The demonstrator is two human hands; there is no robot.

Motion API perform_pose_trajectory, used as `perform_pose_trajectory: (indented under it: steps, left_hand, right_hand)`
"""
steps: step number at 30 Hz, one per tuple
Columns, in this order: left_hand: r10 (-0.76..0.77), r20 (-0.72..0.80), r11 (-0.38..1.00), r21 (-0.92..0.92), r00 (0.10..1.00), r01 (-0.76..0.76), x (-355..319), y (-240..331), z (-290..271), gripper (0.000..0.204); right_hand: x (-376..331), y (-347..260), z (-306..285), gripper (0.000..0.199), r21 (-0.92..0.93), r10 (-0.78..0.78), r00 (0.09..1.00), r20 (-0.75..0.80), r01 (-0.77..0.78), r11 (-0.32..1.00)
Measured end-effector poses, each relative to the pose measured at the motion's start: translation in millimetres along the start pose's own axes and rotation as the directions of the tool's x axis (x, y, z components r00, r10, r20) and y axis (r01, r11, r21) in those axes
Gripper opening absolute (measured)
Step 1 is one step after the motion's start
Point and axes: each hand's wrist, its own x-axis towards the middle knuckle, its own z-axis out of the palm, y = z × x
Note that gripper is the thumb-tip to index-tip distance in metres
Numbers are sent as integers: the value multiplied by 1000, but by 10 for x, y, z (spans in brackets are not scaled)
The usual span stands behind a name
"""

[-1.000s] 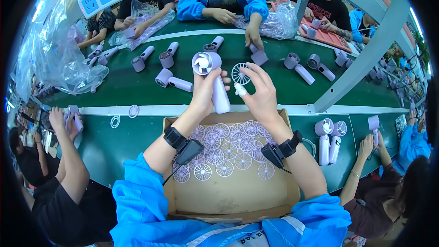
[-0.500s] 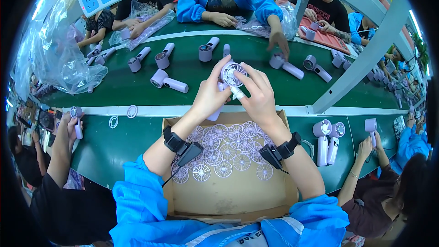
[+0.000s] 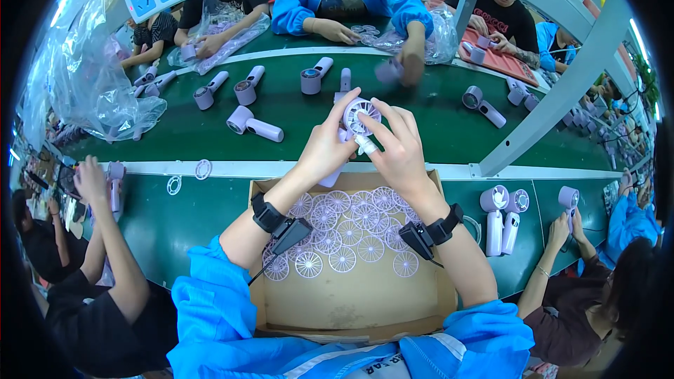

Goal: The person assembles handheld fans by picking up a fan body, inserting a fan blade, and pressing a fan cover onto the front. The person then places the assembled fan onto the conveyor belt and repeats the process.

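Holding a lilac plastic handheld fan [image 3: 331,177] in the left hand [image 3: 323,140], with fingers curled around it, above the far edge of a tan cardboard box [image 3: 344,305]. Touching the round spoked lilac grille [image 3: 359,106] at its head with bent fingertips of the half-open right hand [image 3: 401,144]. Facing loose lilac grilles [image 3: 342,260] in the box and more lilac fans [image 3: 309,83] beyond, on a green tabletop [image 3: 232,153].

Grille [image 3: 356,108]: earlier apart from the held fan [image 3: 331,177], now against its head.
Far fan [image 3: 387,70]: shifted left, blurred, at the co-worker's hand [image 3: 412,62].
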Motion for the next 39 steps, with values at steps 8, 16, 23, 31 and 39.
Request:
perform_pose_trajectory:
  steps: [8, 16, 23, 31, 39]
  left_hand:
    - [-50, 234, 943, -309, 971, 123, 34, -4, -30, 81]
    - [70, 282, 671, -723, 957, 164, -62, 64, 36, 56]
    - [93, 152, 846, -533, 984, 2, -54, -27, 53, 45]
    - [175, 102, 940, -312, 979, -136, -173, -8, 114, 52]
    - [-272, -140, 807, -572, 952, 146, 99, -303, 201, 61]
  right_hand:
    - [90, 81, -56, 38, -163, -121, 990, 71, 132, 978]
    - [-4, 29, 100, 52, 849, 525, 814, 248, -444, 288]
    - [9, -55, 39, 29, 772, 472, 844, 256, -472, 426]
    - [6, 139, -84, 20, 811, 354, 876, 328, -453, 371]
    - [-45, 27, 10, 27, 599, 717, 510, 475, -784, 161]
